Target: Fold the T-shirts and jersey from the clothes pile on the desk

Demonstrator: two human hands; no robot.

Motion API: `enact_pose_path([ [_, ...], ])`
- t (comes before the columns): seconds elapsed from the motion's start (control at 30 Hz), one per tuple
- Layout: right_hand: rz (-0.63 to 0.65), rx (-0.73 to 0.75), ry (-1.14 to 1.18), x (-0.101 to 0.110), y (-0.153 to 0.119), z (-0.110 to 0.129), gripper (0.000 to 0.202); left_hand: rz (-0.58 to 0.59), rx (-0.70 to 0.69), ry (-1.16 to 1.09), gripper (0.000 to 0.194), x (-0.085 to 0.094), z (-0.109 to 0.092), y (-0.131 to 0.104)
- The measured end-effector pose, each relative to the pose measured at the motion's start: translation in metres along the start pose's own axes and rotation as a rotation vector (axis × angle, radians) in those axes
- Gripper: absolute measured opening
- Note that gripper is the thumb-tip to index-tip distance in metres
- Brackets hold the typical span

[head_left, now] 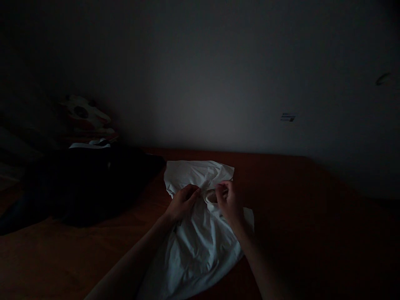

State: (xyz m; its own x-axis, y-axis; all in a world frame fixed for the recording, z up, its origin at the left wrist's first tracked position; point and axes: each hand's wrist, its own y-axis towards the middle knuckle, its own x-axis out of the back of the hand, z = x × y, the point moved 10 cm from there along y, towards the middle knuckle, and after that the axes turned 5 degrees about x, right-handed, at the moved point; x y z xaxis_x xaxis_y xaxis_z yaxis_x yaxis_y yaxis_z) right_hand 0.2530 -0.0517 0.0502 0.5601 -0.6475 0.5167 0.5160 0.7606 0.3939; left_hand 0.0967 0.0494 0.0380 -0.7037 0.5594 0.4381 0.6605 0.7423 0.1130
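Note:
A white T-shirt (200, 250) lies creased on the brown surface, one sleeve spread at the far end and its round neck opening near the middle. My left hand (184, 202) pinches the cloth just left of the neck opening, thumb and fingers together. On the other side, my right hand (229, 202) has its fingers closed on the collar edge, lifting it a little. The lower part of the shirt runs towards me between my forearms. Dim light hides the finer details of both grips.
A dark heap of cloth (93, 183) lies to the left on the wooden surface (40, 258). Behind it stands a red and white object (87, 114), too dark to make out. A grey wall (203, 83) rises along the far edge, with a small sticker (288, 117) on it.

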Motion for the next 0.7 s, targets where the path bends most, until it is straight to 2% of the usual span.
enact_pose_path([
  [0.03, -0.057, -0.072, -0.107, 0.009, 0.003, -0.013, 0.042, -0.003, 0.002, 0.011, 0.042, 0.000, -0.001, -0.001],
  [0.07, -0.062, -0.134, -0.208, 0.013, 0.006, -0.025, 0.046, -0.008, 0.004, 0.019, 0.042, 0.000, -0.002, -0.003],
  [0.13, 0.033, -0.197, -0.336, 0.008, 0.007, -0.040, 0.052, -0.009, 0.005, 0.025, 0.042, 0.000, -0.004, -0.004],
  [0.2, 0.147, -0.166, -0.353, -0.006, 0.005, -0.043, 0.051, -0.008, 0.002, 0.015, 0.042, -0.001, -0.005, -0.005],
  [0.3, 0.214, 0.033, -0.229, -0.030, -0.001, -0.021, 0.044, -0.017, 0.026, -0.047, 0.045, -0.001, 0.000, -0.005],
  [0.43, 0.303, 0.461, -0.077, -0.055, -0.022, 0.037, 0.062, -0.119, 0.066, -0.166, 0.058, 0.009, 0.013, -0.003],
  [0.5, 0.397, 0.605, -0.096, -0.065, -0.036, 0.058, 0.061, -0.171, 0.069, -0.152, 0.065, 0.014, 0.017, -0.002],
  [0.6, 0.464, 0.664, -0.112, -0.067, -0.047, 0.071, 0.052, -0.169, 0.075, -0.065, 0.069, 0.018, 0.020, 0.000],
  [0.7, 0.431, 0.616, 0.001, -0.060, -0.044, 0.070, 0.042, -0.114, 0.070, -0.015, 0.062, 0.017, 0.019, 0.002],
])
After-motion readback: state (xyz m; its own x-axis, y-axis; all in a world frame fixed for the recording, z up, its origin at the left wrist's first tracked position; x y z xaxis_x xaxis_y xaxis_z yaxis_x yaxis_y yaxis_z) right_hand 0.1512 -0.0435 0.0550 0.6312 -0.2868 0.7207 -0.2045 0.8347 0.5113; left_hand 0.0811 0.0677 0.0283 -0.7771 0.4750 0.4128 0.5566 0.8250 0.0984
